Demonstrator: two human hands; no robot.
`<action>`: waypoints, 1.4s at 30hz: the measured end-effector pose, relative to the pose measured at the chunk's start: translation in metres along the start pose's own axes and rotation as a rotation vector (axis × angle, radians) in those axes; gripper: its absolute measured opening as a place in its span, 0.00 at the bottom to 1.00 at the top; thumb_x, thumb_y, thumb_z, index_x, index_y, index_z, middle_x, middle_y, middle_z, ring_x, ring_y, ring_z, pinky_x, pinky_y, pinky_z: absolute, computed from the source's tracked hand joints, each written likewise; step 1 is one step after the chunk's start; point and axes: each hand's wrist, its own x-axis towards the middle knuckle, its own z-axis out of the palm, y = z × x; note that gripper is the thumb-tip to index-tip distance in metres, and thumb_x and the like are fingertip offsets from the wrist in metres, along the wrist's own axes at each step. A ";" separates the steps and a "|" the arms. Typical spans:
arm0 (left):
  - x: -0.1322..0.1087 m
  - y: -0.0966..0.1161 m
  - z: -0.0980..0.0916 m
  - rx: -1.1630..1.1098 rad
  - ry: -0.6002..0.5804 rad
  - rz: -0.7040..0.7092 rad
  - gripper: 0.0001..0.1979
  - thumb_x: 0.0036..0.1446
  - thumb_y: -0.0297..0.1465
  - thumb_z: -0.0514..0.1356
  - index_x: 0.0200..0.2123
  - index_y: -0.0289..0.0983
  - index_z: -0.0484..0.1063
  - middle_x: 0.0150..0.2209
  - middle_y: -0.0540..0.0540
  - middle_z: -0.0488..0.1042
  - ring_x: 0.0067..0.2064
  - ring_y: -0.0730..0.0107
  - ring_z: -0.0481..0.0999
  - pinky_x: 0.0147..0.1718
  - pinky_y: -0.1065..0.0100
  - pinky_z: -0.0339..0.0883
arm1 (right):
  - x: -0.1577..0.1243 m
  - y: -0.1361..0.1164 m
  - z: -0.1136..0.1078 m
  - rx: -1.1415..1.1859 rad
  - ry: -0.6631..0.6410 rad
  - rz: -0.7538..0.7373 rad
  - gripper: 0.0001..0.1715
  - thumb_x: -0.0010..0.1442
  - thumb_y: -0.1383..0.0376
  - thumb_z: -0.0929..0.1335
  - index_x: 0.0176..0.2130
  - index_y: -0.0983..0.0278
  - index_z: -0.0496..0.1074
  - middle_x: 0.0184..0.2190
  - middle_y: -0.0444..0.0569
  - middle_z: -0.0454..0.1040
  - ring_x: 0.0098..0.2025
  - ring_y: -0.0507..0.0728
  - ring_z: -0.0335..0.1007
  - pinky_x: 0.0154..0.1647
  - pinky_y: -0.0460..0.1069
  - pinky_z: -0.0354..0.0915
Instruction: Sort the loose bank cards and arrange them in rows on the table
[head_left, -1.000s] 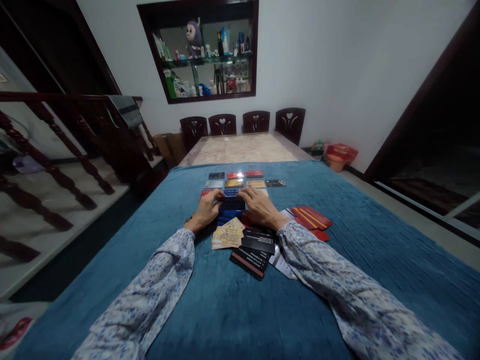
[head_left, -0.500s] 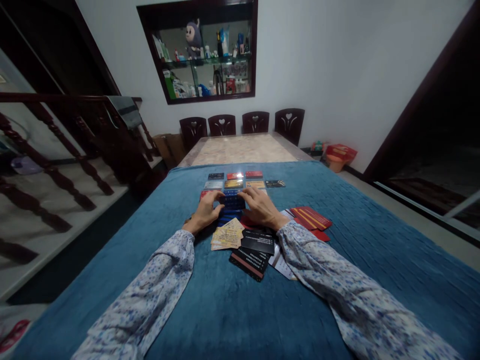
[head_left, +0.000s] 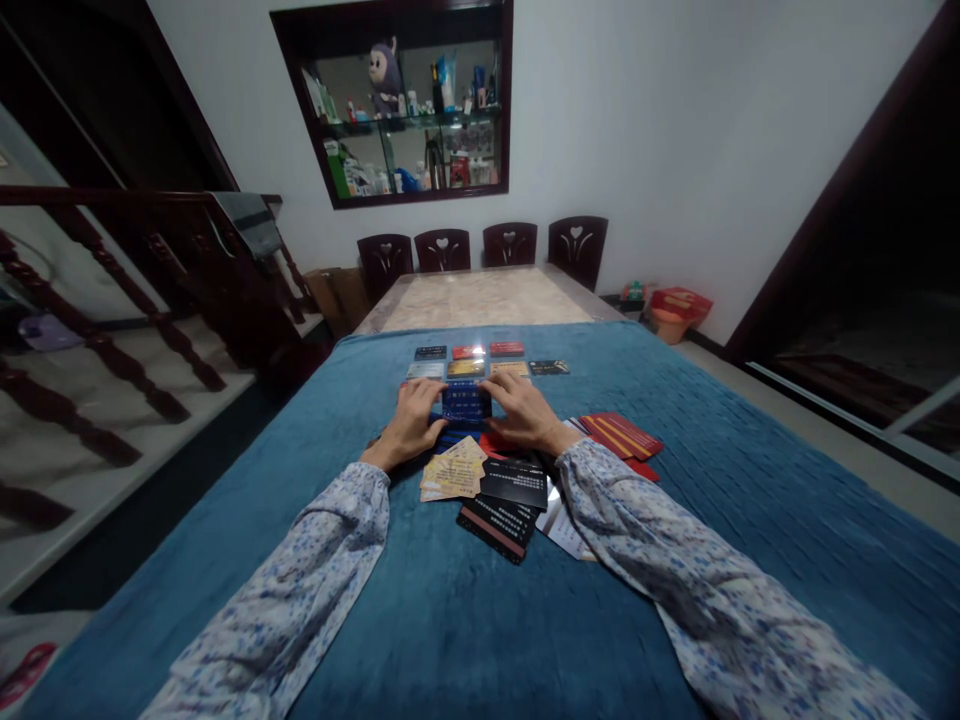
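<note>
A dark blue card (head_left: 466, 400) with pale print is held between my two hands, its face turned partly toward me. My left hand (head_left: 412, 420) grips its left edge with fingers and thumb. The right edge is in the fingers of my right hand (head_left: 521, 412). Just in front of the card lie more blue cards (head_left: 451, 438), a fan of yellow cards (head_left: 454, 470) and black cards (head_left: 516, 484). Beyond it are rows of laid-out cards, among them a gold card (head_left: 466, 369) and a black card (head_left: 550, 368). My fingers partly cover the nearest row.
Red cards (head_left: 621, 436) lie fanned to the right of my right wrist, and white cards (head_left: 564, 528) show beside the sleeve. A blue cloth (head_left: 300, 520) covers the near part of the marble table (head_left: 480, 298). Several dark chairs (head_left: 510, 244) stand at the far end.
The blue card has tilted, so more of its printed face shows. My hands stay on its two edges with small finger shifts. The other cards lie as before.
</note>
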 end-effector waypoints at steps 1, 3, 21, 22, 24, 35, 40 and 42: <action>0.000 -0.001 0.000 0.006 -0.002 0.003 0.27 0.54 0.26 0.65 0.57 0.36 0.68 0.55 0.36 0.73 0.60 0.46 0.68 0.62 0.44 0.62 | 0.000 0.000 0.000 0.004 -0.001 0.000 0.30 0.54 0.69 0.73 0.56 0.66 0.71 0.51 0.61 0.72 0.54 0.67 0.64 0.53 0.61 0.68; 0.000 -0.002 0.001 0.009 -0.008 0.006 0.26 0.54 0.26 0.66 0.57 0.36 0.68 0.55 0.36 0.73 0.61 0.46 0.67 0.62 0.44 0.62 | -0.001 0.001 0.001 0.010 0.000 0.000 0.30 0.53 0.70 0.73 0.56 0.66 0.71 0.51 0.60 0.72 0.54 0.67 0.64 0.53 0.61 0.68; 0.011 -0.005 0.002 0.007 -0.110 -0.051 0.24 0.53 0.30 0.67 0.54 0.37 0.72 0.55 0.37 0.74 0.58 0.47 0.68 0.58 0.45 0.63 | 0.003 0.012 0.001 0.102 -0.073 0.076 0.29 0.53 0.65 0.77 0.54 0.62 0.74 0.49 0.56 0.71 0.52 0.65 0.65 0.53 0.61 0.68; 0.012 -0.005 0.000 0.017 -0.122 -0.045 0.23 0.54 0.30 0.67 0.54 0.37 0.72 0.55 0.37 0.74 0.58 0.46 0.68 0.58 0.45 0.62 | 0.005 0.013 0.000 0.100 -0.084 0.079 0.29 0.53 0.64 0.77 0.54 0.62 0.74 0.49 0.56 0.71 0.52 0.65 0.64 0.53 0.60 0.67; 0.016 -0.006 -0.003 0.030 -0.145 -0.033 0.23 0.54 0.30 0.66 0.55 0.37 0.72 0.55 0.38 0.75 0.58 0.46 0.68 0.58 0.44 0.61 | 0.009 0.016 -0.003 0.089 -0.112 0.084 0.27 0.54 0.63 0.77 0.53 0.63 0.75 0.49 0.56 0.71 0.53 0.65 0.64 0.53 0.60 0.67; 0.048 -0.024 -0.011 0.114 -0.257 -0.043 0.23 0.55 0.34 0.66 0.55 0.38 0.74 0.55 0.36 0.73 0.58 0.45 0.65 0.55 0.46 0.62 | 0.035 0.037 -0.010 0.034 -0.260 0.129 0.28 0.55 0.58 0.78 0.53 0.64 0.77 0.48 0.57 0.73 0.52 0.65 0.65 0.54 0.59 0.66; 0.059 -0.031 -0.009 0.124 -0.324 -0.061 0.22 0.56 0.34 0.65 0.55 0.38 0.74 0.54 0.35 0.74 0.58 0.45 0.65 0.55 0.47 0.62 | 0.046 0.046 -0.005 0.005 -0.348 0.162 0.28 0.56 0.56 0.77 0.54 0.65 0.77 0.50 0.58 0.73 0.54 0.67 0.65 0.55 0.59 0.65; 0.062 -0.033 -0.006 0.127 -0.333 -0.072 0.22 0.56 0.33 0.65 0.54 0.38 0.75 0.54 0.35 0.74 0.59 0.44 0.65 0.55 0.47 0.62 | 0.050 0.050 -0.002 -0.017 -0.386 0.181 0.28 0.57 0.56 0.77 0.54 0.64 0.78 0.51 0.58 0.73 0.56 0.67 0.66 0.55 0.59 0.65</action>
